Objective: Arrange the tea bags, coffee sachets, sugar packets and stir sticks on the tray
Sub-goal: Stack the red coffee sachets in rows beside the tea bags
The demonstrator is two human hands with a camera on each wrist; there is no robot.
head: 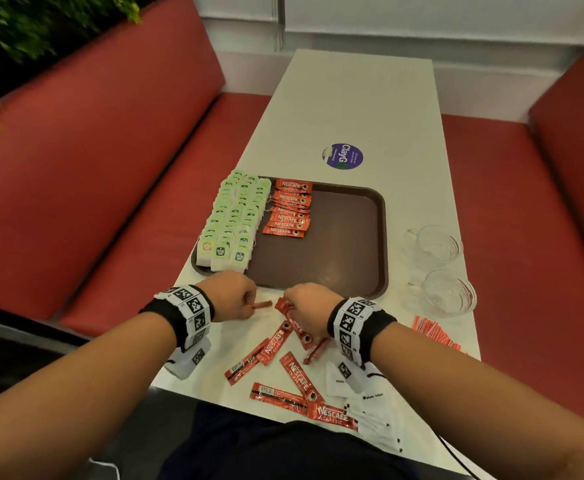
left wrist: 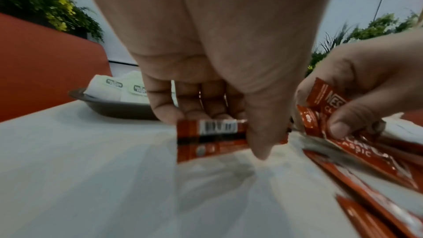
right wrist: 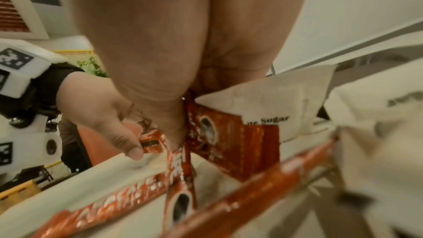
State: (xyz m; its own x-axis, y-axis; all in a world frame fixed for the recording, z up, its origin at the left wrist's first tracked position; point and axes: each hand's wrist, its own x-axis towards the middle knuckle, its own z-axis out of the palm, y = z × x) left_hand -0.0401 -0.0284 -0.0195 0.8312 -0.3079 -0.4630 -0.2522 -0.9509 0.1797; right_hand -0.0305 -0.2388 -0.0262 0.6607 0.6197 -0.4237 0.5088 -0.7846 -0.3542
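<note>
A brown tray (head: 346, 258) holds rows of green-and-white tea bags (head: 235, 220) on its left and a column of red coffee sachets (head: 289, 211) beside them. Just in front of the tray my left hand (head: 235, 299) pinches one red coffee sachet (left wrist: 206, 138) between thumb and fingers, low over the table. My right hand (head: 304, 306) grips another coffee sachet (left wrist: 329, 108) close by. Several loose coffee sachets (head: 287, 372) lie scattered on the table under my wrists. White sugar packets (head: 373, 410) sit near the front edge, and red stir sticks (head: 434, 332) lie at the right.
Two clear glass cups (head: 437, 268) stand right of the tray. A round purple sticker (head: 342, 156) marks the white table (head: 353, 109) beyond the tray. Red bench seats flank both sides, with plants behind the left one.
</note>
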